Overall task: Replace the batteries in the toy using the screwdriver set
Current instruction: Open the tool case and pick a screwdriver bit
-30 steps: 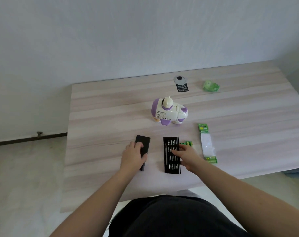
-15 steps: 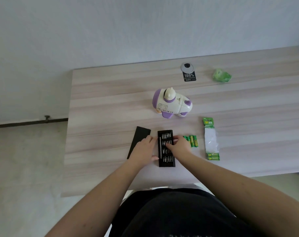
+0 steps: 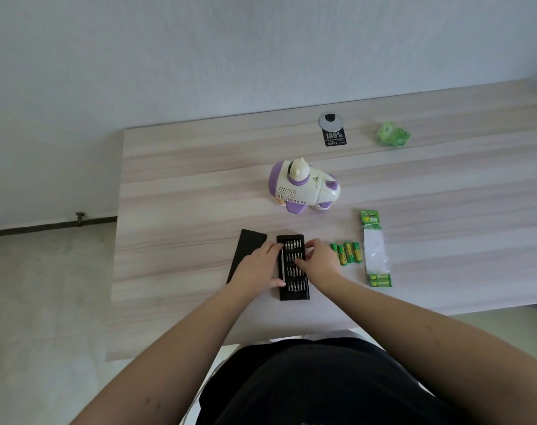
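The white and purple toy [image 3: 304, 188] stands upright mid-table. In front of it lies the open black screwdriver set tray [image 3: 295, 289], with rows of bits and a thin driver along its left side. Its black lid [image 3: 245, 250] lies just to the left. My left hand [image 3: 256, 268] rests against the tray's left edge, forefinger and thumb touching the driver's side. From the right, my right hand [image 3: 321, 260] reaches over the tray, its thumb and fingertips on the bits. Whether it pinches a bit is hidden. Several green-yellow batteries [image 3: 347, 253] lie right of that hand.
The opened battery packaging [image 3: 374, 250] lies right of the batteries. At the back of the table are a crumpled green wrapper [image 3: 393, 134] and a round cable grommet [image 3: 331, 121] with a black label [image 3: 335, 138]. The table's left edge [image 3: 120, 240] drops to the floor.
My left hand left the black lid and came to the tray's left edge. My right hand slid from the tray's right side onto the bits. The batteries came into full view.
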A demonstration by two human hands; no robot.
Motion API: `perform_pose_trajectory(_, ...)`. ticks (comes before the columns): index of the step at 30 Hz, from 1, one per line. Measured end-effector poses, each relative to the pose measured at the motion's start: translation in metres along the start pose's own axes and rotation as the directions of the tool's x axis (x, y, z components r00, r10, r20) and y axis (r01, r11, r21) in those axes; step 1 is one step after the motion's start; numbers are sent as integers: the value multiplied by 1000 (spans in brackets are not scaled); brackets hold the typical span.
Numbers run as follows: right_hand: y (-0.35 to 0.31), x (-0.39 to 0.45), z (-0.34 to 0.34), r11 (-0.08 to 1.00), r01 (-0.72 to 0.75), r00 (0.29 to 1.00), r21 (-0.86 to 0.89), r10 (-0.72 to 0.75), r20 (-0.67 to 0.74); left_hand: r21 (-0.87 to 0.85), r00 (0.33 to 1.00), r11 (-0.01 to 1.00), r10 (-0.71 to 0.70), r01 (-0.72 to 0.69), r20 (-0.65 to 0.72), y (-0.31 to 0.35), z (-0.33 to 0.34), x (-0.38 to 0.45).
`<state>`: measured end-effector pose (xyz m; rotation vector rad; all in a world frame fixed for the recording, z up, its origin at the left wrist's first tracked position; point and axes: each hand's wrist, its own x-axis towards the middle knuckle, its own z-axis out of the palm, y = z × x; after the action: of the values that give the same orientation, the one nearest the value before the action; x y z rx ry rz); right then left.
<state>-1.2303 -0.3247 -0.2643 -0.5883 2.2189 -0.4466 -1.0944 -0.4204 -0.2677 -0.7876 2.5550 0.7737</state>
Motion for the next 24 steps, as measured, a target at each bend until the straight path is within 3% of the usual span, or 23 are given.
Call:
perform_pose_trajectory(14, 3, 1, 0, 1000, -4, 999, 28, 2, 39, 115, 997, 991, -74, 69, 38, 14, -6, 10)
perform_pose_trajectory(24, 4, 3, 1, 998, -36, 999, 51, 34, 42, -2, 996, 998, -63, 63, 60, 10, -3, 10)
